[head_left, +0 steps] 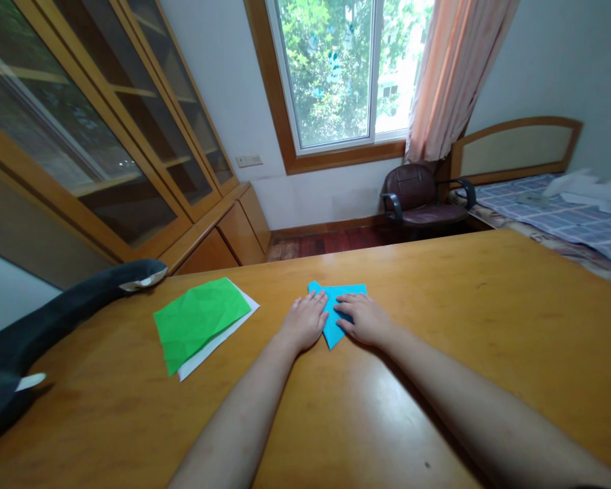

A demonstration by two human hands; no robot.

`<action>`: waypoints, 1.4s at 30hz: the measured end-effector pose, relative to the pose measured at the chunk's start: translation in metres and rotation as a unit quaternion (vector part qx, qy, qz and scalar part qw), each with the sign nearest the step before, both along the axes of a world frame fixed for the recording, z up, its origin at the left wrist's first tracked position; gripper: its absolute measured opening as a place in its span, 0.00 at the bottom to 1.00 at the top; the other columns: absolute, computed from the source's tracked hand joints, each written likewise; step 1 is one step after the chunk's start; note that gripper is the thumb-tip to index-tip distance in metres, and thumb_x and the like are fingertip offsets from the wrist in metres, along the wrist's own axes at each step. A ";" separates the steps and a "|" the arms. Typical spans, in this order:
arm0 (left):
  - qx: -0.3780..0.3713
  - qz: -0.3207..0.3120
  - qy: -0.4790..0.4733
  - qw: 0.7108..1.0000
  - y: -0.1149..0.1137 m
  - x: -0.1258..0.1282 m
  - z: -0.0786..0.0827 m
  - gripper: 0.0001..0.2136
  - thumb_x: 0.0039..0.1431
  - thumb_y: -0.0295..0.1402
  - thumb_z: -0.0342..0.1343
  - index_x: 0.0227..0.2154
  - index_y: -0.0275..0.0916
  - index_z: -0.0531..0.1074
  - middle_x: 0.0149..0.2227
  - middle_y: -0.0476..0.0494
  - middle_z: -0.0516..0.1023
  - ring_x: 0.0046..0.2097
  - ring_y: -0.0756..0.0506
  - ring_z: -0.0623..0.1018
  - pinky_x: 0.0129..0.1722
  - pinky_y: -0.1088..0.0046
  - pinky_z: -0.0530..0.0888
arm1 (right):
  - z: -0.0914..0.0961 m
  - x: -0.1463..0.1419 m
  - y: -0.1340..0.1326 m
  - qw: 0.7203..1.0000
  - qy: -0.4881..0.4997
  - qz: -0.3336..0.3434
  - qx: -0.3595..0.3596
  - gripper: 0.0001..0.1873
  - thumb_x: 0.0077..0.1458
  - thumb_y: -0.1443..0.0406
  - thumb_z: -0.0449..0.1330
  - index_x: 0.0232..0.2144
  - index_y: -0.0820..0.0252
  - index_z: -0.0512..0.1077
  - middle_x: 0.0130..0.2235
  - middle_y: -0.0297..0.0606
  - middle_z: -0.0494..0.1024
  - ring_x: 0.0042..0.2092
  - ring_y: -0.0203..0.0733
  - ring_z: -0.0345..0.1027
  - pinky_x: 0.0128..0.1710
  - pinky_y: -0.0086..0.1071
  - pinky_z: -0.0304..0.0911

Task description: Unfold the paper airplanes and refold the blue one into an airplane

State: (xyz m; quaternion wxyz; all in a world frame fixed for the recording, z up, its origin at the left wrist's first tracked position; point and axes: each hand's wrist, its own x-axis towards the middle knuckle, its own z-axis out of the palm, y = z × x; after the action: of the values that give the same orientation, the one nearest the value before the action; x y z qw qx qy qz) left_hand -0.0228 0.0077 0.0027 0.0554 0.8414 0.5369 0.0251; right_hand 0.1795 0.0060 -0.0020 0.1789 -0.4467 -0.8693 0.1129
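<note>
A folded piece of blue paper (332, 333) lies on the wooden table (453, 312), one point facing me. My left hand (305, 320) rests flat on its left part, fingers stretched out. From the other side my right hand (365, 318) lies on the paper's right part with its fingers spread and slightly bent. Both palms face down, and they cover part of the folds. To the left, a creased green sheet of paper (201, 322) lies on top of a white sheet (218, 345), apart from my hands.
A dark, curved object with white parts (81, 292) lies along the table's left edge. Beyond the table are a glass-fronted cabinet (147, 122), a brown armchair (417, 193) under the window, and a bed (565, 204) at the right.
</note>
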 end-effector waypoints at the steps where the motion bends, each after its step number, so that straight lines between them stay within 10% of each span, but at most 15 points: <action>1: -0.001 0.004 0.003 1.000 0.000 0.001 0.001 0.24 0.68 0.41 0.39 0.64 0.42 0.57 0.68 0.43 0.54 0.67 0.39 0.55 0.64 0.52 0.56 | 0.000 0.000 0.000 1.000 -0.001 -0.002 -0.003 0.18 0.58 0.59 0.57 0.49 0.54 0.75 0.57 0.44 0.72 0.58 0.52 0.63 0.58 0.48 0.54; 28: -0.007 0.057 0.028 0.998 -0.001 0.008 -0.005 0.26 0.68 0.42 0.36 0.65 0.39 0.55 0.69 0.44 0.51 0.68 0.32 0.50 0.64 0.47 0.55 | 0.002 -0.001 0.001 1.000 -0.005 0.002 -0.008 0.18 0.58 0.58 0.56 0.48 0.56 0.75 0.57 0.43 0.72 0.59 0.50 0.62 0.60 0.44 0.53; 42: -0.006 -0.012 0.038 0.999 0.021 -0.005 0.001 0.26 0.67 0.41 0.43 0.66 0.42 0.53 0.69 0.42 0.48 0.69 0.32 0.48 0.63 0.47 0.57 | 0.015 -0.005 -0.010 0.997 -0.073 -0.005 0.026 0.18 0.64 0.55 0.51 0.38 0.58 0.77 0.46 0.43 0.78 0.48 0.48 0.67 0.50 0.38 0.58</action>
State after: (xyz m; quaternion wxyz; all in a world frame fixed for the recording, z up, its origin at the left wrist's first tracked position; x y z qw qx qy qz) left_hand -0.0274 0.0286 0.0041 0.0408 0.8479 0.5285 -0.0106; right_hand 0.1746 -0.0037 0.0128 0.1270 -0.4530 -0.8806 0.0569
